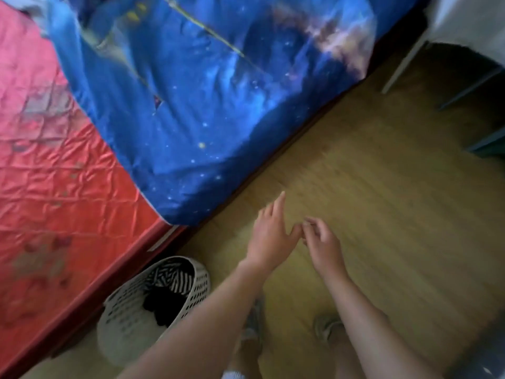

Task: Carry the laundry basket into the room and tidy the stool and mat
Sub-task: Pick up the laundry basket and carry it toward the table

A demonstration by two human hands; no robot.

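The laundry basket (153, 305) sits on the wooden floor (382, 214) at the near left, tucked right against the side of the bed. It is white with a perforated wall, and inside it lie a black-and-white striped cloth (169, 276) and something dark (164, 307) beneath that. Neither hand touches it.

Both arms reach forward over the bare floor, to the right of the basket. The left hand (269, 236) is spread, fingers stretched out and loosely apart, palm down, holding nothing. The right hand (322, 242) is just beside it, fingers curled in loosely; its fingertips meet the left hand's thumb or come very close, and the blur keeps me from saying which. It holds nothing that I can make out.

The bed fills the left and far side: a red quilted mattress (54, 201) with a blue starry duvet (205, 105) bunched over its far end and hanging over the edge towards the floor. Below the arms, two feet in greyish shoes (325, 328) stand on the boards. At the far right stands a piece of pale furniture (464, 20), blurred.
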